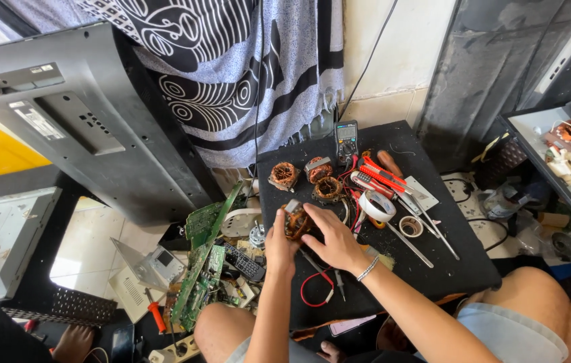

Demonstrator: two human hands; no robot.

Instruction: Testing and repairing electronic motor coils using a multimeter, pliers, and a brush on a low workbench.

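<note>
My left hand (280, 247) and my right hand (329, 236) both grip a small motor stator with copper windings (295, 220), held just above a black work mat (433, 269). Three more copper-wound stators (284, 175) (318, 168) (328, 189) lie on the mat just beyond my hands. A multimeter (346, 139) stands at the mat's far edge, with red and black probe leads (316, 286) trailing near my right wrist, which wears a bracelet.
A tape roll (377, 205), red-handled tools (379, 176) and screwdrivers (410, 245) lie right of my hands. Green circuit boards (201, 265) and a remote sit at the left. A flat-screen back panel (64, 114) leans at far left. Another person's foot (74, 343) shows bottom left.
</note>
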